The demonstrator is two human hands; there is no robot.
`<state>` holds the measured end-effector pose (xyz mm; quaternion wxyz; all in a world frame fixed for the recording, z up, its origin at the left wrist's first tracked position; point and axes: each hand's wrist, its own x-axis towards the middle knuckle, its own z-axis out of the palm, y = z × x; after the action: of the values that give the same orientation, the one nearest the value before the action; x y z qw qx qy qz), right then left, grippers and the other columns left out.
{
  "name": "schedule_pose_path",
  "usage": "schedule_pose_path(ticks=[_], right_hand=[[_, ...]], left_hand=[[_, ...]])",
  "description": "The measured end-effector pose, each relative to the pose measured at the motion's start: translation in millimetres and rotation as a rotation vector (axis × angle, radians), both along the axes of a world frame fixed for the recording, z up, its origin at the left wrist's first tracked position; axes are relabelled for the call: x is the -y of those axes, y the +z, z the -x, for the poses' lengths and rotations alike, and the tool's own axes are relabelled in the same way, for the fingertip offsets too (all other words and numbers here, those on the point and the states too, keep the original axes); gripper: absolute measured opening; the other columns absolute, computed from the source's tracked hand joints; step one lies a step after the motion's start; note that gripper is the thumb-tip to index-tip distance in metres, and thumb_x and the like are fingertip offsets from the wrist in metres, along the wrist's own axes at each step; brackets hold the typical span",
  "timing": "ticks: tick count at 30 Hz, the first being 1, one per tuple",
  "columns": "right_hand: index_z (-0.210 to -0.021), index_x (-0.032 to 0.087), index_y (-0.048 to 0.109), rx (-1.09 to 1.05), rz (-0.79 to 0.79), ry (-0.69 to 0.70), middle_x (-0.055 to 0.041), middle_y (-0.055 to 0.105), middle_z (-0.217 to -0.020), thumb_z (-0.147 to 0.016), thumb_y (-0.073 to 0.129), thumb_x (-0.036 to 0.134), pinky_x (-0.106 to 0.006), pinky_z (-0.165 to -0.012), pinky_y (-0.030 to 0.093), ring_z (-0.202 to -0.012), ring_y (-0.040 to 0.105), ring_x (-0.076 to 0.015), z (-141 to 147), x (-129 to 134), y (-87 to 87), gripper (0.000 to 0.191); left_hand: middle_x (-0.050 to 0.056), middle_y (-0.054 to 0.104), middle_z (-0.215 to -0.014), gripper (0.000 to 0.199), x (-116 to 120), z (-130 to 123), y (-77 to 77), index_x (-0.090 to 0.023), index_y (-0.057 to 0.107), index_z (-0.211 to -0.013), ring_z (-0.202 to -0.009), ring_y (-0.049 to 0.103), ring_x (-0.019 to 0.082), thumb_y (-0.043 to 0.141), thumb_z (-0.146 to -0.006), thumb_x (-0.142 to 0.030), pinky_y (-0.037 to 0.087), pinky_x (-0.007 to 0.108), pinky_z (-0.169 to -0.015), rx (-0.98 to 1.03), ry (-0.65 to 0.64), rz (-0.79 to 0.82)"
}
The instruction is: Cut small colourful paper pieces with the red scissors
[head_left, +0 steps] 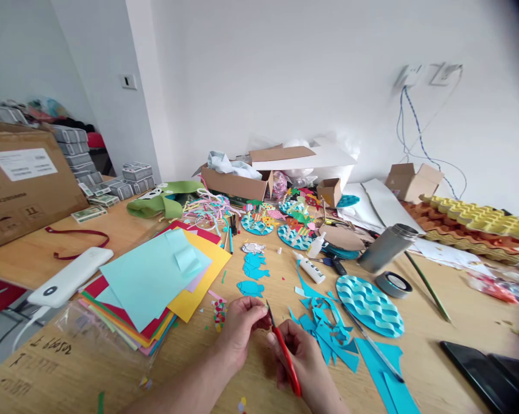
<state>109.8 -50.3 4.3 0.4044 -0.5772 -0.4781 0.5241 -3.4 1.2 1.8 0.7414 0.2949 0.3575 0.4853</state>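
My right hand [300, 348] is wrapped around a pair of scissors [290, 368] with red handles, its blades pointing away from me. My left hand [247, 325] is closed in a pinch beside the blade tips; whatever lies between its fingers is hidden or too small to name. Just beyond it on the table lie blue paper fish [250, 288] and a pale fish cutout [253, 248]. To the right of my hands is a heap of blue paper scraps [328, 328]. Small coloured dots [219, 313] lie left of my left hand.
Left is a stack of coloured paper [142, 287] and a white power bank [69, 276]. Right are a wavy blue oval [369, 305], grey tape [393, 284], a steel flask [388, 247] and a black phone [479, 368]. Glue bottles [311, 268] and finished ovals [293, 237] stand farther back.
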Motion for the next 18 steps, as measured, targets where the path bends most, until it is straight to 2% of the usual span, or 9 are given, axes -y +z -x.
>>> schedule_pose_path(ticks=[18], right_hand=[[-0.064, 0.02, 0.038, -0.017, 0.02, 0.014, 0.0093, 0.045, -0.046, -0.072, 0.056, 0.057, -0.015, -0.028, 0.031, -0.028, 0.046, -0.0063, -0.6, 1.5, -0.6, 0.042]], left_hand=[[-0.001, 0.058, -0.054, 0.011, 1.6, -0.2, 1.9, -0.014, 0.058, -0.06, -0.053, 0.05, 0.011, 0.066, -0.057, -0.02, 0.039, 0.025, -0.057, 0.015, -0.01, 0.032]])
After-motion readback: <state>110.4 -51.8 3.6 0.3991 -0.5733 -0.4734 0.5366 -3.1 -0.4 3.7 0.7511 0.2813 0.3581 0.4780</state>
